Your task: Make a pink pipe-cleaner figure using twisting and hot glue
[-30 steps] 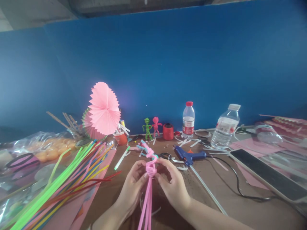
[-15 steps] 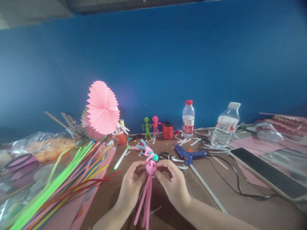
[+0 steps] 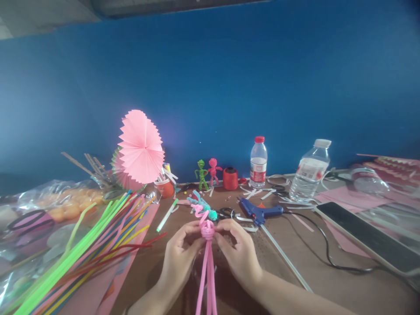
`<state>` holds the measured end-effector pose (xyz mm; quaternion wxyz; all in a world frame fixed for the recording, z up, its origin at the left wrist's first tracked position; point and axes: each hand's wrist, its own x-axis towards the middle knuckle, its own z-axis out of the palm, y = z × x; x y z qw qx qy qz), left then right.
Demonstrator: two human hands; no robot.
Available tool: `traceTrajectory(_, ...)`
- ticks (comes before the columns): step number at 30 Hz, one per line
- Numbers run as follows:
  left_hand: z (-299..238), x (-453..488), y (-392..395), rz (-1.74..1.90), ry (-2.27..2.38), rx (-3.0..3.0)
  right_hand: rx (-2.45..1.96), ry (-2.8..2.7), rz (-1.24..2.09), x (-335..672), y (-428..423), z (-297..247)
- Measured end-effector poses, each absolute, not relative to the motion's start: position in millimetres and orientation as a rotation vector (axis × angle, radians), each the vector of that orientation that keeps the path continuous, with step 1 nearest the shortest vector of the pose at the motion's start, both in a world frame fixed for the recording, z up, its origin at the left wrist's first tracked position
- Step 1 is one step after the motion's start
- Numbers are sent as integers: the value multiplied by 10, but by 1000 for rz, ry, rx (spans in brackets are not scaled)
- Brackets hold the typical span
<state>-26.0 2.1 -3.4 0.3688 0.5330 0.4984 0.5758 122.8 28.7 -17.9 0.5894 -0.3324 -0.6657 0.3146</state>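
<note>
A pink pipe-cleaner piece (image 3: 208, 230) is held between my two hands, its wound ball at the fingertips. Long straight pink strands hang from it toward me, and a curled end sticks up above. My left hand (image 3: 181, 251) pinches the ball from the left side. From the right, my right hand (image 3: 239, 250) closes thumb and fingers on it. Just beyond lies a light-blue pipe-cleaner figure (image 3: 203, 203) with a turquoise end. Farther back, a green figure (image 3: 201, 175) and a pink figure (image 3: 214, 171) stand by the wall.
A blue glue gun (image 3: 260, 211) with a cord lies right of my hands, near a phone (image 3: 367, 236). Loose pipe cleaners (image 3: 82, 249) spread at left. Two water bottles (image 3: 259, 164), a red spool (image 3: 230, 179), a marker (image 3: 167, 215) and a pink paper fan (image 3: 141, 146) stand or lie behind.
The hanging pink strands have swung to the right, and the curled top has shifted slightly left. Both hands keep their hold on the wound ball in nearly the same place.
</note>
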Motion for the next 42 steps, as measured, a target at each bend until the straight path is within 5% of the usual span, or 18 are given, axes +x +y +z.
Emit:
traceTrajectory(20, -9, -189, 19, 1471, 880, 848, -681, -1542, 765, 1212, 282, -192)
traceTrajectory(42, -51, -279, 39, 1451, 1309, 1495, -647, -1604, 773, 1234, 280, -191)
